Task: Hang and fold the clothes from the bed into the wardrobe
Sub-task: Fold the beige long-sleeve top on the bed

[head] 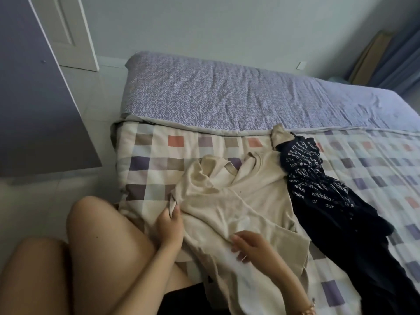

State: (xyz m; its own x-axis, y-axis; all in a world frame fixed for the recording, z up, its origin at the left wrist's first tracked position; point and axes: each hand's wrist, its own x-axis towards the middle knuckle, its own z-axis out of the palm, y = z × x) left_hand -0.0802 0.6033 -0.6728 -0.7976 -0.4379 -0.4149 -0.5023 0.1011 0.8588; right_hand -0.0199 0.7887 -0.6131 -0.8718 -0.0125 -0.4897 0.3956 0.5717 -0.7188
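1. Head view looks down at a bed (pixel 227 103) with a purple patterned sheet (pixel 204 96) on its far half and a checked quilt (pixel 154 155) on its near half.
2. Beige shirt (pixel 238 201) lies rumpled on the quilt near the bed's near edge, its neck opening toward the sheet and its lower part hanging over the edge toward the person.
3. Dark garment (pixel 329 201) with white lettering lies just right of the shirt, touching it along the shirt's right side and trailing down toward the lower right corner.
4. Left hand (pixel 170 221) is at the shirt's left edge; its fingers (pixel 176 209) are closed, pinching a fold of the beige cloth.
5. Right hand (pixel 247 246) rests on the shirt's lower middle, fingers (pixel 235 238) loosely spread and bent against the cloth; I cannot tell whether they grip it.
6. Bare knees (pixel 102 226) show at lower left, beside the bed's corner.
7. Grey panel (pixel 34 98) stands at far left, with a white door (pixel 68 30) behind it, and a pale floor (pixel 95 92) runs between them and the bed.
8. Blue curtain (pixel 397 55) hangs at upper right.
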